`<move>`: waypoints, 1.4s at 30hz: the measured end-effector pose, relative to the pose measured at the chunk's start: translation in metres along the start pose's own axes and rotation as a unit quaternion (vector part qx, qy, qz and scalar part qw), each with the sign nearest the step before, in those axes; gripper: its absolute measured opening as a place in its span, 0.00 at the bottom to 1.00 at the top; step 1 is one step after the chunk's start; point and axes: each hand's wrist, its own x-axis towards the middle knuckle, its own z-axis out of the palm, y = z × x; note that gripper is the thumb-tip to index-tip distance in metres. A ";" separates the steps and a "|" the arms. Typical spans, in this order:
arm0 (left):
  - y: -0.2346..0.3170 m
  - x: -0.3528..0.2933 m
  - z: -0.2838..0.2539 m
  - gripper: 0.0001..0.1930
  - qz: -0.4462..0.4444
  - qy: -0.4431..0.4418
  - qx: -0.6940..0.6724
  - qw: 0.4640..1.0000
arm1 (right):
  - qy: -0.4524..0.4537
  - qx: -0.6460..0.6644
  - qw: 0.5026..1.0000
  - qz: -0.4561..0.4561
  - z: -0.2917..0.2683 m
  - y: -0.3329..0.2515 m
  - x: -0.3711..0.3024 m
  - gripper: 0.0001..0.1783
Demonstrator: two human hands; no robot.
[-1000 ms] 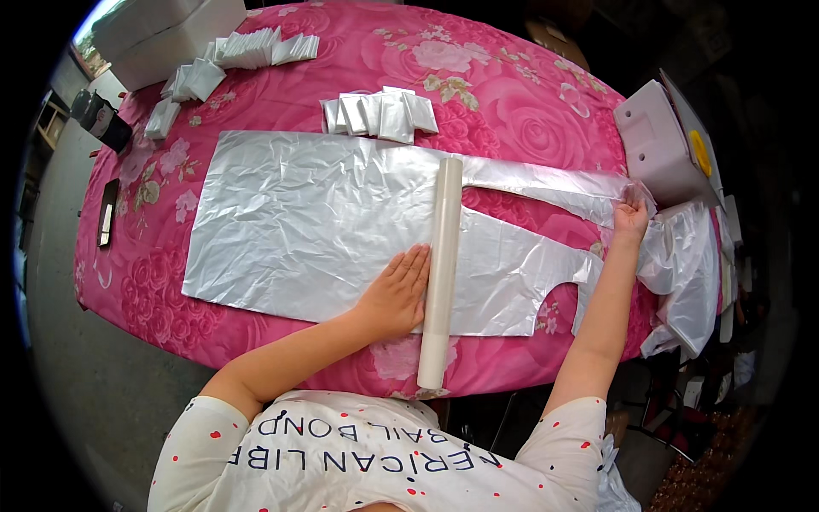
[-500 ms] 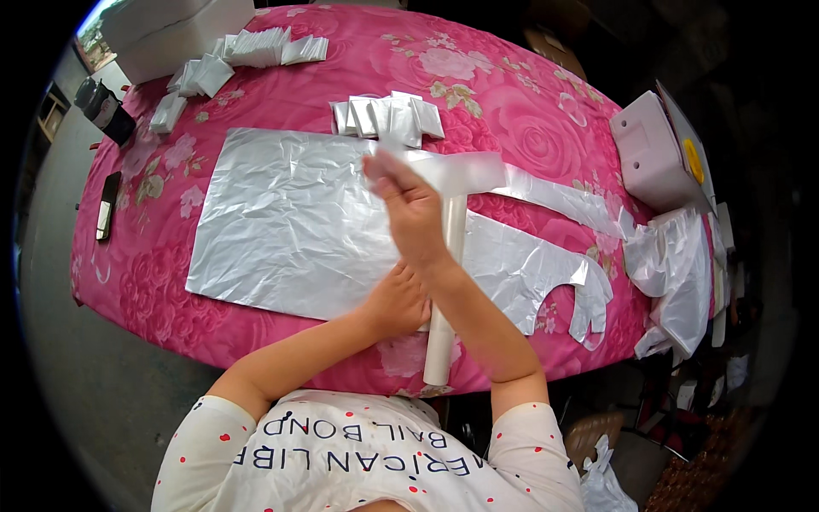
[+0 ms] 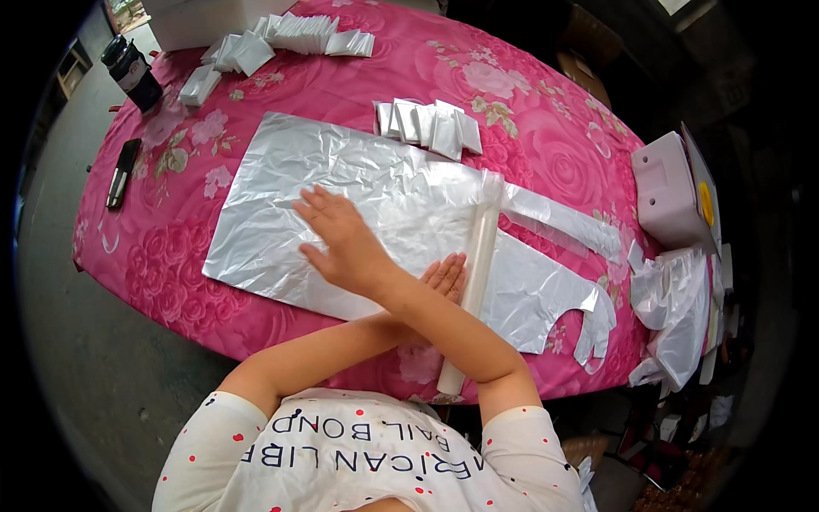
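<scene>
The person's arms cross over a pink flowery table (image 3: 546, 111). The right hand (image 3: 341, 239) lies flat on a big clear plastic sheet (image 3: 341, 179), fingers spread apart, gripping nothing. The left hand (image 3: 445, 277) rests at its 4 o'clock, fingers straight and close together, just beside a long white roll (image 3: 478, 264). The sheet fills the middle of the table. At 12 o'clock from the roll sits a pile of small folded bags (image 3: 431, 126). More folded bags (image 3: 281, 38) lie at the far edge. A dark bottle (image 3: 132, 68) stands at 10 o'clock. A white box (image 3: 670, 192) sits at 3 o'clock.
</scene>
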 end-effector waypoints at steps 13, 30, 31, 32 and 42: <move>-0.076 0.026 -0.037 0.38 -0.151 -0.051 0.149 0.976 | 0.087 -0.399 0.895 0.180 -0.180 0.161 -0.156 0.09; -0.052 0.115 -0.015 0.32 -0.385 0.146 -0.780 0.472 | 0.157 -0.149 0.952 0.216 -0.158 0.059 -0.191 0.26; -0.053 0.116 -0.015 0.32 -0.392 0.140 -0.780 0.467 | 0.104 -0.101 0.964 0.224 -0.150 0.048 -0.190 0.28; -0.054 0.117 -0.017 0.32 -0.397 0.134 -0.780 0.465 | 0.075 -0.092 0.971 0.209 -0.144 0.044 -0.191 0.29; -0.075 0.047 -0.099 0.20 -0.328 0.237 -0.546 0.734 | -0.133 -0.160 0.976 0.065 -0.099 0.045 -0.141 0.36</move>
